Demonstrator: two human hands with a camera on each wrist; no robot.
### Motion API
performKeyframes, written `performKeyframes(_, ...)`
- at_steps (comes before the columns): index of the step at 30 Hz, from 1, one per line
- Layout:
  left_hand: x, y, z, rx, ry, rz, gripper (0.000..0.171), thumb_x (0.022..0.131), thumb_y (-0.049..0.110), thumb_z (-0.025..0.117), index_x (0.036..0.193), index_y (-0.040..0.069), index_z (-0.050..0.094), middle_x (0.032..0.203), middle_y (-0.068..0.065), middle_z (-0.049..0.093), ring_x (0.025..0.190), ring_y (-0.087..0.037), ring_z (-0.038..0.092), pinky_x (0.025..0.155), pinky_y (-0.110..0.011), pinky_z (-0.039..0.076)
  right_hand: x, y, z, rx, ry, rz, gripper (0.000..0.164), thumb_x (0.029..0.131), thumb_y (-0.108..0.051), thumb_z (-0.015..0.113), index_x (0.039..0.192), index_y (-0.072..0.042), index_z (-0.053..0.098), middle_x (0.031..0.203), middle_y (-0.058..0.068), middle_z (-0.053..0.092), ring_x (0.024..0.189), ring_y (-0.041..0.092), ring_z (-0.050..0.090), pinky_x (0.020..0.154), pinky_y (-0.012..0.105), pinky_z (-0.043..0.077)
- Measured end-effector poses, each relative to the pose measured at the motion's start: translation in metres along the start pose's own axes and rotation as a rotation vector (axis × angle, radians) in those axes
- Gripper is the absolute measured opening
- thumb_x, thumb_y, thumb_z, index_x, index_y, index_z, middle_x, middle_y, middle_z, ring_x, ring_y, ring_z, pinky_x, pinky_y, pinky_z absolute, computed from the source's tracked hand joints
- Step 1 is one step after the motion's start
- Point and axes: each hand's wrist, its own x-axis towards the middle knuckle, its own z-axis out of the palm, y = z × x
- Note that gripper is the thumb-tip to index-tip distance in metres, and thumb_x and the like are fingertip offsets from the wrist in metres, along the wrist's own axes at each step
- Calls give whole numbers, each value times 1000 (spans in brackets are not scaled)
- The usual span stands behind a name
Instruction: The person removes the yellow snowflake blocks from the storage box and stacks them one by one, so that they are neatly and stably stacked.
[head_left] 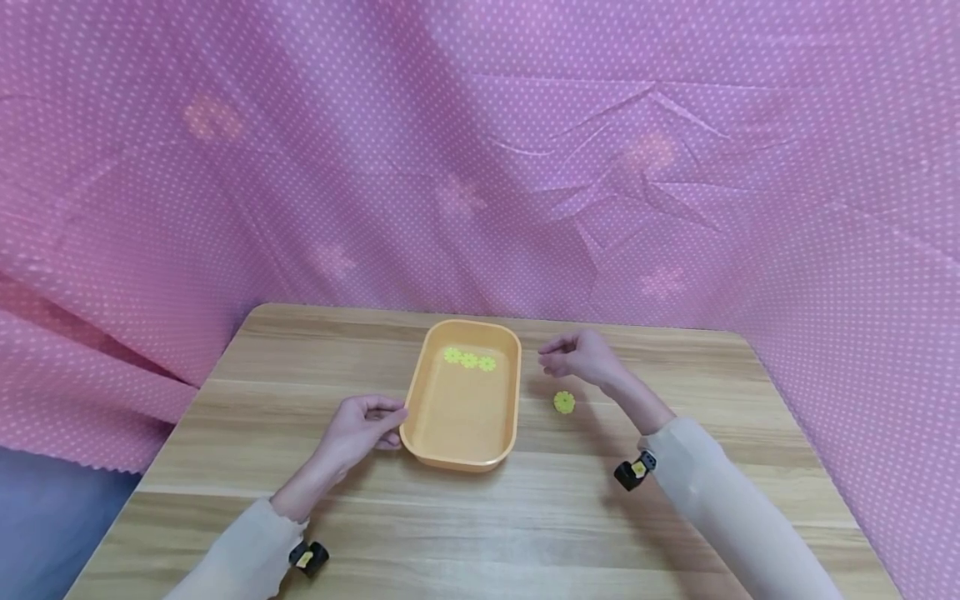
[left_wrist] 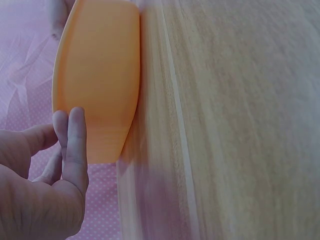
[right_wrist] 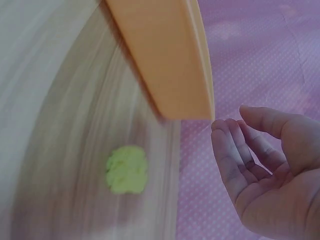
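An orange-yellow rectangular tray (head_left: 461,408) with rounded corners stands on the table. Inside, toward its far end, three yellow-green flower-shaped pieces (head_left: 469,360) lie in a row. My left hand (head_left: 363,429) pinches the tray's left rim near the front corner; in the left wrist view its fingertips (left_wrist: 76,115) are right at the tray's outer wall (left_wrist: 105,75). To the right of the tray, my right hand (head_left: 581,357) hovers with loosely bent fingers and holds nothing. Another yellow-green flower-shaped piece (head_left: 564,402) lies on the table just in front of it, looking thick in the right wrist view (right_wrist: 127,169).
The light wooden table (head_left: 480,533) has rounded far corners. A pink-purple dotted curtain (head_left: 480,167) hangs behind the table and along both sides. Each wrist wears a black strap with a small camera, such as the right wrist camera (head_left: 633,471).
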Motion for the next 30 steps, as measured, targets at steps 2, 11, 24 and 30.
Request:
performKeyframes(2,0,-1,0,2,1,-1,34,102,9,69,125,-15,63,97,-13,75,67,-10,70,69,-23,68,2,-7,4,3,-6,-11,28,98,-10,74,119,8,71,108,23,76,97,32,78,99,54,65)
performKeyframes(11,0,-1,0,5,0,-4,34,102,9,69,125,-15,63,101,-15,76,68,-10,70,69,-23,68,15,-32,25,0,-53,-60,25,96,-7,75,116,8,73,104,21,78,94,27,79,86,34,70)
performKeyframes(24,2,-1,0,0,7,-7,33,101,8,69,125,-15,64,97,-14,76,67,-9,70,69,-23,68,51,-47,55,-26,-112,-101,22,97,-5,74,114,7,74,110,24,78,107,44,75,100,56,64)
performKeyframes(30,1,-2,0,1,5,-3,33,101,8,69,125,-15,64,97,-12,76,67,-10,70,68,-24,68,66,-43,66,-59,-127,-113,23,96,-5,74,115,9,74,107,25,78,107,48,74,99,56,65)
